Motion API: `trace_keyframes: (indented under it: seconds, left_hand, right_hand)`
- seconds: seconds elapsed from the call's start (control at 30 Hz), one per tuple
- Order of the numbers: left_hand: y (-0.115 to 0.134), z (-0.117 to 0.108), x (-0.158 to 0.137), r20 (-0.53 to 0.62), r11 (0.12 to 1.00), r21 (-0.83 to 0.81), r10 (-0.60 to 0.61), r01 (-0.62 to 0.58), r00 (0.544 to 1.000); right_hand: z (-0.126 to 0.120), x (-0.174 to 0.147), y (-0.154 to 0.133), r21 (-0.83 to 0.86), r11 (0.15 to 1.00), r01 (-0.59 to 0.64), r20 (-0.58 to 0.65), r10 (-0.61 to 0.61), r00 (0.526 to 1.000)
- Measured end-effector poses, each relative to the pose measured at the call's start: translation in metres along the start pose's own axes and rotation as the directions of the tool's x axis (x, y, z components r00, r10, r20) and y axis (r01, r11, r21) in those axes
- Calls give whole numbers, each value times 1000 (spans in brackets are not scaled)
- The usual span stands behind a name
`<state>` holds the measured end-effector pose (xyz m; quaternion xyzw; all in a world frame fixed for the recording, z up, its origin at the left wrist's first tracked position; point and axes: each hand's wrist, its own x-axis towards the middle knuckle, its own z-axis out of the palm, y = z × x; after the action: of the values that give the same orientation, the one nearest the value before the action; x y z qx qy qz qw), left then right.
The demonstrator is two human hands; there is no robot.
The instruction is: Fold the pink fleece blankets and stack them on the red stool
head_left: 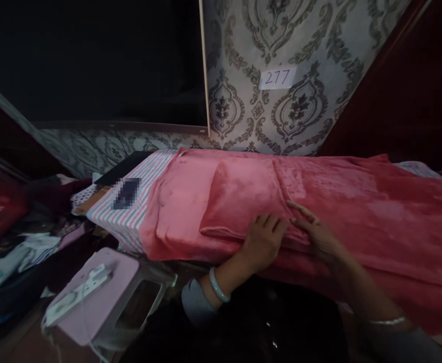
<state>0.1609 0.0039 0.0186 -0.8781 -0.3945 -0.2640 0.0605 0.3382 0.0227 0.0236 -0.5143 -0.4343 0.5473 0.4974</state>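
Observation:
A folded pink plush cloth [243, 194] with a stitched edge lies on a larger pink plush blanket [345, 196]. My left hand [264, 239] rests on its near edge, fingers bent over the fabric and thumb hidden. At the near right corner, my right hand [317, 234] holds the cloth's edge between thumb and index finger. Both hands are close together. A pale bangle [219, 286] circles my left wrist, and a thin silver bracelet [386, 321] my right.
The blanket covers a long surface against a patterned wall [236, 101], beside a striped cloth [130, 214] bearing a blurred dark object [127, 193]. A large dark screen [92, 60] hangs behind. Front left stands a pink stool [115, 272] with a power strip [79, 295], near piled clothes [39, 249].

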Motion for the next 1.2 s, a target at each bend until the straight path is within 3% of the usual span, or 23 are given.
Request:
trace_keyframes:
  seconds: [0.17,0.27,0.37,0.5,0.7,0.87,0.93,1.03,1.2]
  left_hand:
    - [-48,-24,-39,3,953,163,-257,253,966]
    - [-84,-37,-68,9,906,204,-382,372,924]
    - [-110,-40,-93,3,891,195,-419,410,908]
    - [-127,-28,-114,-53,910,94,-401,404,915]
    - [-143,-14,-128,-185,907,-158,-415,390,891]
    - [-147,-26,-124,-111,835,-365,-479,413,871]
    - [-150,-38,-120,-24,755,-486,-517,442,856]
    - [-164,-58,-112,144,547,-651,-591,526,793]
    - [-194,-65,-79,325,211,-752,-705,624,631]
  right_hand:
    - [2,3,-18,-8,999,54,-47,-54,997]
    - [-7,1,-2,-76,993,88,-96,-95,991]
    - [-18,0,25,-203,977,61,-115,-86,990]
    - [-23,0,43,-377,920,108,-53,-138,989]
    - [-17,-2,34,-472,859,200,-11,-232,973]
    - [-18,-1,33,-486,829,275,76,-273,959]
    - [-22,2,31,-497,816,294,119,-272,955]
    - [-31,13,25,-540,795,277,114,-257,960]
    - [-39,55,13,-639,726,253,51,-289,956]
